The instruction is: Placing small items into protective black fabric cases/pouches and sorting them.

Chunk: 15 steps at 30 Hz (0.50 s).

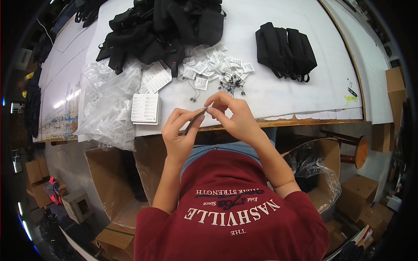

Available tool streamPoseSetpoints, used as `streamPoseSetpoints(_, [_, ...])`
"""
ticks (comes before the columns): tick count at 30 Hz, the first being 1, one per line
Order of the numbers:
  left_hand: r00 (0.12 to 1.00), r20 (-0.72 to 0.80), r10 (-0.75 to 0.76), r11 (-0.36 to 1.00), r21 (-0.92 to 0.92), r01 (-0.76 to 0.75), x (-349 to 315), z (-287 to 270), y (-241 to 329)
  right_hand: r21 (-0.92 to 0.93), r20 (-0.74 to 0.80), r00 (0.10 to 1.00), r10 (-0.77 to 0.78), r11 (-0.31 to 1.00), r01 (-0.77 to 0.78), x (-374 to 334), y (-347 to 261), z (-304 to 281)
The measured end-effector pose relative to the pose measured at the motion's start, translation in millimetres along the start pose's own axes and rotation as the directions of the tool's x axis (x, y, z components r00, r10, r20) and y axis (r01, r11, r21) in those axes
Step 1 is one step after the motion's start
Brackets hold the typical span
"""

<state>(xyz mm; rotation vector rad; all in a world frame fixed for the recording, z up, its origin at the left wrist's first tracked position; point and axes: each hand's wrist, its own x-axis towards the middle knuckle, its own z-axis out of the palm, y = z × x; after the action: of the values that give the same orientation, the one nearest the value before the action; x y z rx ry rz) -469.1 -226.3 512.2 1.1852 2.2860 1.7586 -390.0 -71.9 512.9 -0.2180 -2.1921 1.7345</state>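
Observation:
A thin dark card (194,123), seen nearly edge-on, is gripped between the thumb and fingers of my left hand (178,129). At the card's upper tip, the thumb and forefinger of my right hand (235,114) are pinched together; what exactly lies between them is too small to make out. Beyond my hands lies a tangle of black strings (232,84) with small black ends. White printed tags (202,68) are heaped around it. Left of my left hand stands a stack of white printed cards (145,108), with more loose cards (156,78) behind.
A crumpled clear plastic bag (104,102) hangs over the table's front edge. Black fabric pouches (152,30) are piled at the back, and several more (286,52) lie in a row at right. Open cardboard boxes (115,178) and a wooden stool (360,152) stand below.

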Motion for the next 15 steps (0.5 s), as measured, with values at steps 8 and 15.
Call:
streamPoseSetpoints(8, [0.783, 0.498, -0.372, 0.723, -0.374, 0.581, -9, -9, -39, -0.122, 0.066, 0.997, 0.031, 0.992, -0.022, -13, 19, 2])
streamPoseSetpoints(15, [0.745, 0.537, -0.395, 0.692, -0.359, 0.626, -13, -3, -49, -0.097, 0.124, 0.991, 0.048, 0.995, -0.036, -15, 26, 0])
